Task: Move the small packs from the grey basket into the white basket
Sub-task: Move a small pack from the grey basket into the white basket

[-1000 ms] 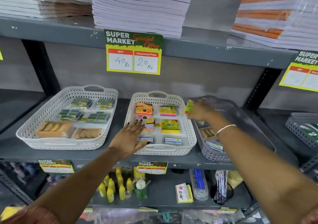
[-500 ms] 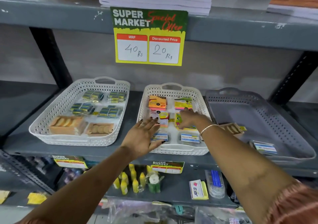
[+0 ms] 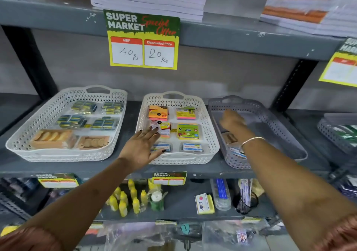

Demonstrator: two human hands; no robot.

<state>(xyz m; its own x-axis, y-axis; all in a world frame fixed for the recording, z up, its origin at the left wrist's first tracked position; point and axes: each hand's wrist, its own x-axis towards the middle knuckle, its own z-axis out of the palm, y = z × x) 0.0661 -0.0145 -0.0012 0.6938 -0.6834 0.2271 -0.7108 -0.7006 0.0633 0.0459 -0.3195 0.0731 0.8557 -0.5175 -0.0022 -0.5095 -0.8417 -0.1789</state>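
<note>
The white basket [image 3: 209, 135] in the middle of the shelf holds several small colourful packs, among them a green and yellow pack [image 3: 188, 131]. My left hand [image 3: 143, 145] lies flat with spread fingers on its front left corner, over a small pack. The grey basket [image 3: 270, 119] stands to its right. My right hand [image 3: 232, 122] hovers inside it, blurred, fingers loose and holding nothing. A brown pack [image 3: 229, 137] and a blue-and-white pack [image 3: 236, 152] lie at the grey basket's near left, partly hidden by my right wrist.
A second white basket [image 3: 25, 135] with dark and brown packs stands at the left. Another grey basket [image 3: 336, 135] sits at the far right. A price sign [image 3: 142, 40] hangs from the shelf above. Yellow bottles [image 3: 125, 198] and stationery fill the lower shelf.
My right hand let go of the green and yellow pack in the white basket and moved right into the grey basket. My left hand stayed on the white basket.
</note>
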